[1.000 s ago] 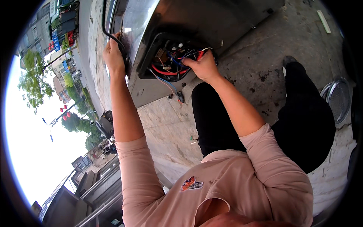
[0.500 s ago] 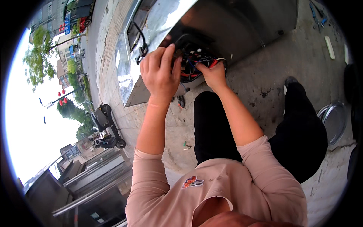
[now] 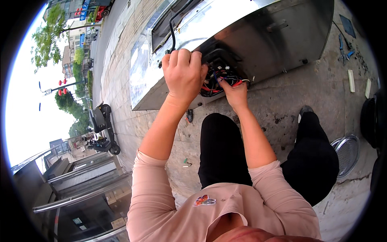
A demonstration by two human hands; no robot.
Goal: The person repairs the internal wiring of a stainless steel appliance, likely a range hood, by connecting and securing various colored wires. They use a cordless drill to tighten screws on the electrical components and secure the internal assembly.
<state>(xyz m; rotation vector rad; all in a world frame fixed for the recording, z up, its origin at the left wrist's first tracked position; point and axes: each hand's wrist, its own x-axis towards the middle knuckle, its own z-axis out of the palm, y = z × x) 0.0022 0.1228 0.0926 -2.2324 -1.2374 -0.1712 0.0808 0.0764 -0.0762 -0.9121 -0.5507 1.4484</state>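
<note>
A shiny metal cabinet lies in front of me, with a black housing full of wires at its near side. Red, blue and black wires are bunched inside. My right hand grips the housing's right end, thumb over the wires and fingers mostly hidden beneath. At the housing's left end, my left hand is closed, knuckles up, beside the cabinet's edge. Its fingertips are out of sight, so what it holds cannot be made out. A black cable runs over the cabinet top down to this hand.
Blue-handled pliers and pale strips lie on the pavement at right. A round metal mesh tray stands beside my leg. A small black and orange object lies below the cabinet. A scooter is parked at left.
The fingers of my left hand have curled in from a more stretched pose. My right hand stays on the housing. The view has shifted, showing more of the cabinet.
</note>
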